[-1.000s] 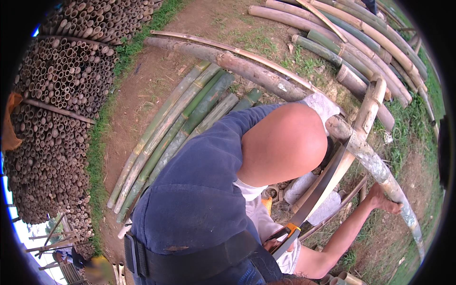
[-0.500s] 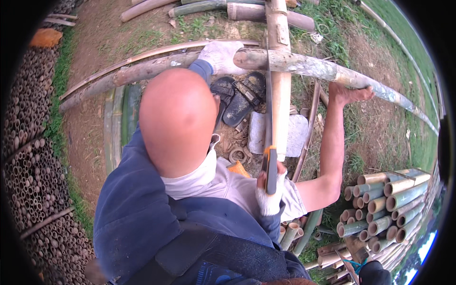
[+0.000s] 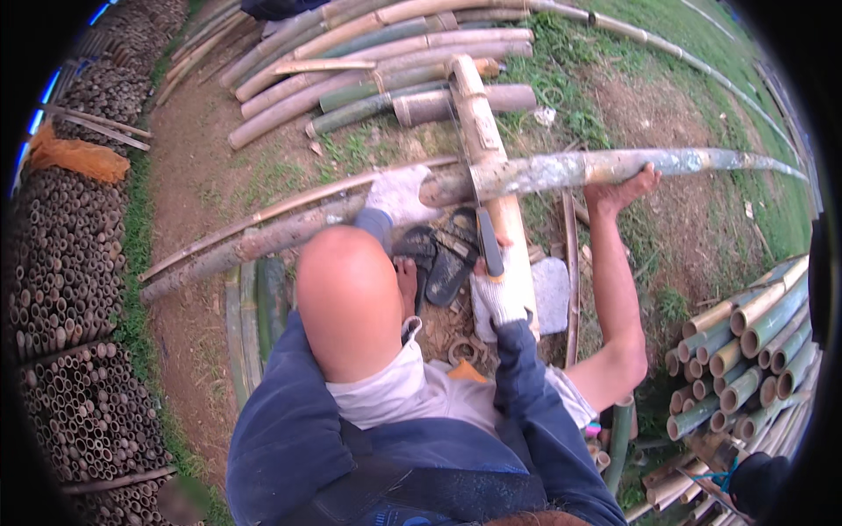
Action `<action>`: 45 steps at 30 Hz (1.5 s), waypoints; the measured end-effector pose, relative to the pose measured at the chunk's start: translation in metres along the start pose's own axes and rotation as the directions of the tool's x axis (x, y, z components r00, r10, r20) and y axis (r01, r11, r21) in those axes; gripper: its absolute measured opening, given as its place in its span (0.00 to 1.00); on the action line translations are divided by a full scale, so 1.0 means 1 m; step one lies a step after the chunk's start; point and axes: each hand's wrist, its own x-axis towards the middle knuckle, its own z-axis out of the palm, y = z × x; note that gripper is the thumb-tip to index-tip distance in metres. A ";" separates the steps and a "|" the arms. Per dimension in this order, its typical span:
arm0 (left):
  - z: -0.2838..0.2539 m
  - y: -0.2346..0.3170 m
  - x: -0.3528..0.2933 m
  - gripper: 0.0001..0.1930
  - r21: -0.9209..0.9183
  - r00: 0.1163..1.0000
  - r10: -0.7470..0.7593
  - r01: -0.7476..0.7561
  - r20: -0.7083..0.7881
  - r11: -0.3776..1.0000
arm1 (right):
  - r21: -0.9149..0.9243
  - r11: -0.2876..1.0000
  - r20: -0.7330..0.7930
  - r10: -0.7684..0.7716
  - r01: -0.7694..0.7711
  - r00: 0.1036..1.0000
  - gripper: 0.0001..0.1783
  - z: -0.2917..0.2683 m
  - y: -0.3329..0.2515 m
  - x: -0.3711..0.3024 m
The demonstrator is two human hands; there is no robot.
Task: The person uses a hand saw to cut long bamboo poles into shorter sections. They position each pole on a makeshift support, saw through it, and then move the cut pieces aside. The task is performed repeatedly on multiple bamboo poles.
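Dirt [image 3: 189, 351] lies under the pole [image 3: 544, 174], which rests across a beam [image 3: 474, 110]. The left hand [image 3: 401, 195] wraps the pole, seemingly for steadiness; the right hand [image 3: 496, 292] is closed round the saw [image 3: 489, 245].

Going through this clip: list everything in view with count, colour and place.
Long bamboo pole: one, mottled grey-green, across centre
Supporting bamboo: one, tan, beneath the pole
Saw: one, black handle, centre
Sandals: two, black, centre
Stone: count unclear, grey, beside support
Loose bamboo: many, tan and green, top
Left stack: many, brown, left edge
Sheet: one, orange, on that stack
Right stack: many, green and tan, lower right
Legs: two, pale shorts, lower centre
Sleeves: two, navy, lower centre
Left grip: one, white glove, on pole
Right grip: one, white glove, on saw handle
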 end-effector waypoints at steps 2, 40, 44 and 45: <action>-0.003 0.001 -0.001 0.46 0.025 1.000 -0.007 0.008 -0.020 1.000 | 0.002 0.997 0.117 -0.071 0.071 0.991 0.29 -0.029 -0.025 -0.037; 0.000 0.024 0.071 0.46 -0.220 0.916 0.083 0.005 0.391 0.976 | 0.184 0.969 0.088 0.150 -0.164 0.985 0.31 -0.046 -0.096 -0.049; 0.006 0.017 0.076 0.47 -0.218 0.909 0.116 -0.029 0.399 0.976 | 0.137 0.972 0.075 0.181 -0.190 0.981 0.32 -0.074 -0.085 -0.116; 0.008 0.016 0.076 0.48 -0.202 0.907 0.107 -0.025 0.406 0.979 | 0.119 0.974 0.073 0.184 -0.192 0.980 0.33 -0.079 -0.080 -0.126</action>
